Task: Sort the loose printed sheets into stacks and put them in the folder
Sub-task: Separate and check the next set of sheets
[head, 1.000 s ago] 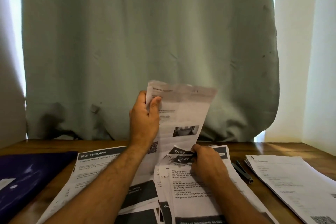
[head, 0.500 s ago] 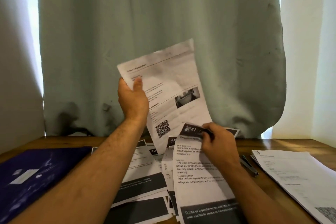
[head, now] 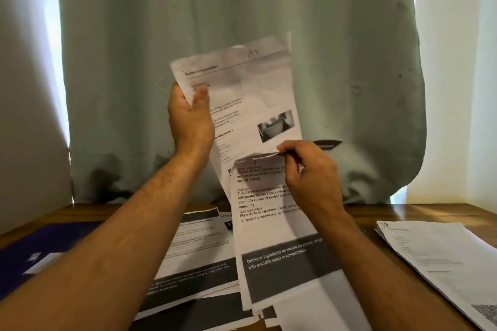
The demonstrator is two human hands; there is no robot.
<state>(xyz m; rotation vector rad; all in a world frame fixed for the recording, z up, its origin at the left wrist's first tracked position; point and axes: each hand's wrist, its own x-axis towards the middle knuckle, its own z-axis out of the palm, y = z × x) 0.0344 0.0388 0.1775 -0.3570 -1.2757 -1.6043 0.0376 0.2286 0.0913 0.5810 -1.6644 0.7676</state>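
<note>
My left hand (head: 190, 118) grips the left edge of a white printed sheet (head: 252, 94) with a small photo, held upright in front of the curtain. My right hand (head: 312, 172) pinches the folded-over top edge of a second sheet (head: 271, 226) with a dark band, lifted off the pile so that it overlaps the first sheet's lower part. More loose printed sheets (head: 199, 255) lie spread on the wooden table (head: 419, 212) beneath my arms. A dark blue folder (head: 43, 247) lies flat at the left.
A neat stack of white sheets (head: 441, 258) sits on the table at the right. A green curtain (head: 242, 8) hangs close behind the table's far edge. A dark object shows by my right forearm, mostly hidden.
My left hand has raised its sheet higher and tilted it. My right hand has lifted the dark-banded sheet up from the pile, its top edge curling over.
</note>
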